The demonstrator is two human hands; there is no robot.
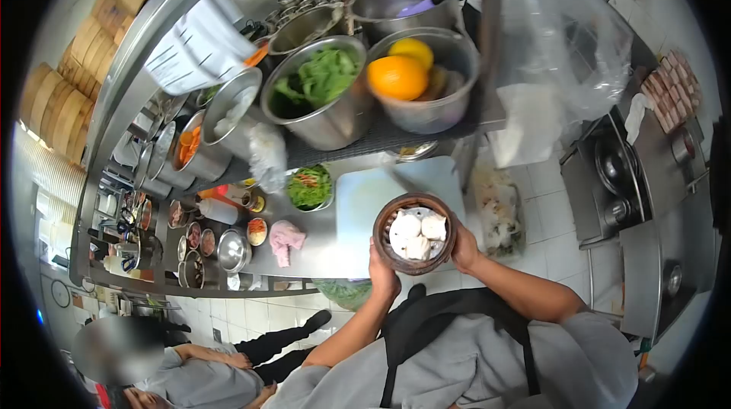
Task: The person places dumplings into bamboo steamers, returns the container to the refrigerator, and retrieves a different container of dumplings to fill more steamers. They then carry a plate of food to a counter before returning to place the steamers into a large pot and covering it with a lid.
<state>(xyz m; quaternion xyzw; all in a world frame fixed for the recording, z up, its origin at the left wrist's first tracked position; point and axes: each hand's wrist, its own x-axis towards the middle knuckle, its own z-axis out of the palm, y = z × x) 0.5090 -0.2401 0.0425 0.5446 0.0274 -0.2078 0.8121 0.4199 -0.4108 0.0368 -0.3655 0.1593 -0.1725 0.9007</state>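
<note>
A round brown steamer basket [381,245] is held between both hands, over the near edge of the pale cutting board [354,203]. Several white buns [415,232] lie inside it on a perforated white liner. My left hand [383,272] wraps the basket's left side, and my right hand [464,247] grips its right side. Behind the basket, a knife [399,180] rests on the board, partly hidden. To the left of the board sit a bowl of shredded greens [310,186] and a pink cloth [285,241].
A raised shelf holds metal pots of leaves [318,81] and a tub with oranges [422,108]. Plastic bags [563,43] hang at the right. Small bowls [234,250] stand on the left counter. Another person [205,375] is at lower left. Stoves [609,173] line the right.
</note>
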